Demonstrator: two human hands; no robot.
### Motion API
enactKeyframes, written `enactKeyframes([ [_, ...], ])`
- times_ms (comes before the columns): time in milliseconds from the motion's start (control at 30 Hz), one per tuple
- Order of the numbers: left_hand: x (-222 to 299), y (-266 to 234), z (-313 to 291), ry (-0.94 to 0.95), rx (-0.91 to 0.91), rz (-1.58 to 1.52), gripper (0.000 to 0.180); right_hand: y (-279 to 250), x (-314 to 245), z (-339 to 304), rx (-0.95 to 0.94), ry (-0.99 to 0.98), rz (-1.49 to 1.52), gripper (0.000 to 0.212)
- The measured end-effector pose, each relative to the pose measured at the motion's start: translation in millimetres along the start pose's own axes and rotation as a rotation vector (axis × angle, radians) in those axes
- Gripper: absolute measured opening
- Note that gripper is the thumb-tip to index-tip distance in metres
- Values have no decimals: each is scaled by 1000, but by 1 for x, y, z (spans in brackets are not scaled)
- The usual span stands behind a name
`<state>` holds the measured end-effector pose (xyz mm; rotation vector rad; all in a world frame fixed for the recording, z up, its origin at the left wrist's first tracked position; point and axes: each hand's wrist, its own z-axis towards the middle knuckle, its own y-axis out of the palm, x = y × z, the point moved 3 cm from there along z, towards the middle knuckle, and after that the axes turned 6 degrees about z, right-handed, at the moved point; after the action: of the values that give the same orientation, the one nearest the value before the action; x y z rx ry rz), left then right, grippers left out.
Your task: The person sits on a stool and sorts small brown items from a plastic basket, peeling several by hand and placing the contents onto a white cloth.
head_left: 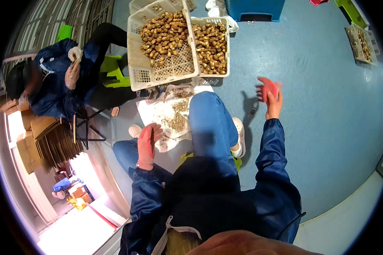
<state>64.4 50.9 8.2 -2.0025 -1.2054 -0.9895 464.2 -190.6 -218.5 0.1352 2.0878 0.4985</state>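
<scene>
My right hand (274,106) is bare and raised to the right of my knee. It holds a red work glove (267,88), whose fingers hang to the left, slightly blurred. A matching glove covers my left hand (146,146), which is above my left thigh with its fingers stretched out and nothing in it. Beyond my knees a white plastic crate (193,51) rests tilted, partly filled with small brown mushroom-like pieces (166,36). A second crate (227,59) beside it holds more of them. Under my hands lies a dirt-strewn white sheet (151,111).
At the left another person (57,76) sits with hands together, one in a white glove. Flattened cardboard (57,144) leans behind a folding stool (89,127). A blue bin (255,8) stands at the back, another crate (361,44) at the far right. Blue floor (319,127) stretches right.
</scene>
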Motion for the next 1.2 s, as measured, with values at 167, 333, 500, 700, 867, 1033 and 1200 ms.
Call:
enactKeyframes([
  [167, 38, 56, -4, 263, -182, 145, 41, 221, -94, -127, -502, -139, -177, 62],
  [333, 54, 44, -22, 343, -242, -19, 50, 295, -48, -238, -993, -818, -527, 39],
  [500, 32, 0, -32, 203, -62, -15, 43, 292, -11, -293, -1179, -714, -533, 37],
  [700, -14, -19, -31, 65, -19, 6, 38, 276, 14, -294, -1163, 1, -350, 26],
  [867, -48, -29, -40, 31, -104, -38, 47, 272, 32, -307, -1181, 61, -707, 25],
  [1033, -43, -28, -40, -74, -4, -43, 56, 273, 51, -289, -1103, 21, -632, 22],
  [1200, -43, -31, -40, 23, 52, 66, 39, 276, 65, -306, -1136, 241, -464, 26],
])
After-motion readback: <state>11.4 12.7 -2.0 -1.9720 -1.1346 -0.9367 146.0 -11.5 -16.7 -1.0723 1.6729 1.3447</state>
